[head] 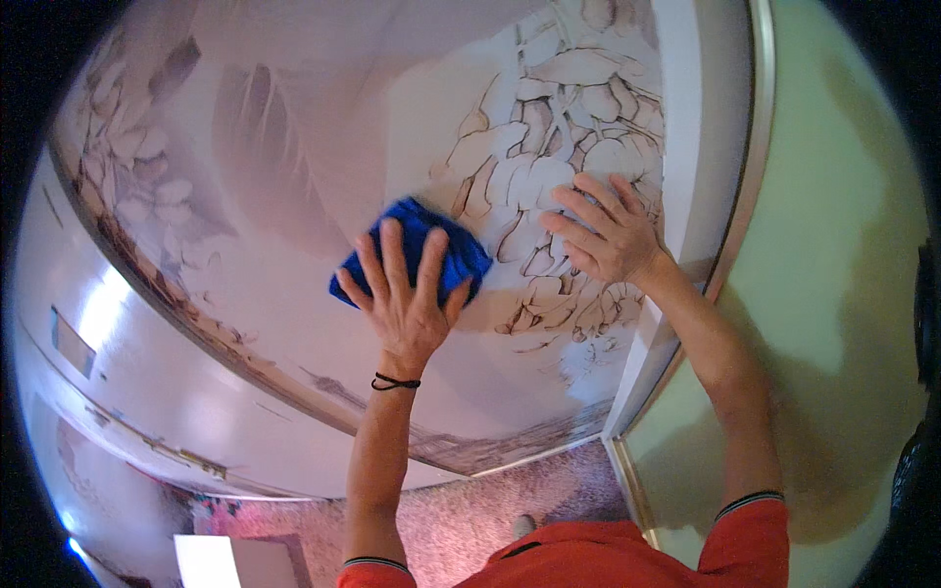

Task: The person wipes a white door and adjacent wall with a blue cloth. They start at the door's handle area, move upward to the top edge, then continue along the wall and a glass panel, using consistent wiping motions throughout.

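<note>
My left hand (401,294) lies spread over a folded blue cloth (467,250), pressing it to a wall panel with a printed flower-and-leaf pattern (309,154). A black band circles that wrist. To the right, my right hand (606,231) rests on the drawn flowers of the same panel, fingers apart, with nothing held. The cloth's underside and my left palm are hidden.
A white frame edge (680,176) runs beside the panel, with a green wall (816,220) beyond it. At lower left are a glossy white door (176,389) and a white box-like object (209,562) above the mottled pinkish floor (441,529).
</note>
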`<state>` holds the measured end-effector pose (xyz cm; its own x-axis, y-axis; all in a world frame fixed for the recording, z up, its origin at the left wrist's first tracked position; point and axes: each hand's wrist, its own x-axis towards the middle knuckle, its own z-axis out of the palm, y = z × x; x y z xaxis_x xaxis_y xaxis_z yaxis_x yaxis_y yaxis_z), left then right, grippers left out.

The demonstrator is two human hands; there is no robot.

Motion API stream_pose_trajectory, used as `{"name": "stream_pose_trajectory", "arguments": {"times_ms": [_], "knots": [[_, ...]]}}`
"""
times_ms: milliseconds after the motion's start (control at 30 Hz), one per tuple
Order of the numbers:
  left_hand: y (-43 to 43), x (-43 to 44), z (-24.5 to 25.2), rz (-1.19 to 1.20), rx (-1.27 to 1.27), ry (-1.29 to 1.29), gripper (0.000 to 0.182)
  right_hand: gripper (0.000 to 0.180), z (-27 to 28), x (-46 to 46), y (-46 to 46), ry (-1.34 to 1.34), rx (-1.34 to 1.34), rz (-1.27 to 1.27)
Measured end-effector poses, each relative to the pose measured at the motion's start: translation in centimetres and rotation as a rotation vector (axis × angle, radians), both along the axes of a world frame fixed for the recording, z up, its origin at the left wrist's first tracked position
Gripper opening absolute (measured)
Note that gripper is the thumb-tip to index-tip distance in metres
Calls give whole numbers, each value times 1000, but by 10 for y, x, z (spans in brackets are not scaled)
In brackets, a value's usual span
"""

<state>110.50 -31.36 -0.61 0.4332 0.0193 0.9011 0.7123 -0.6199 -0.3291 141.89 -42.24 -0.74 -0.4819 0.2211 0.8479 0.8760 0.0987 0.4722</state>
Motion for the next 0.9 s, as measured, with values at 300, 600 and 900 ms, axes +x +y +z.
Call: {"name": "stream_pose_trajectory", "arguments": {"times_ms": [300, 600, 900], "knots": [[8, -36, -20, -16, -118, -176, 65, 42, 0, 5, 1, -29, 39, -31], [-15, 31, -69, -56, -50, 120, 66, 40, -3, 14, 3, -71, 42, -26], [3, -25, -124, 4, -9, 175, 71, 37, -3, 8, 5, -75, 39, -23]]}}
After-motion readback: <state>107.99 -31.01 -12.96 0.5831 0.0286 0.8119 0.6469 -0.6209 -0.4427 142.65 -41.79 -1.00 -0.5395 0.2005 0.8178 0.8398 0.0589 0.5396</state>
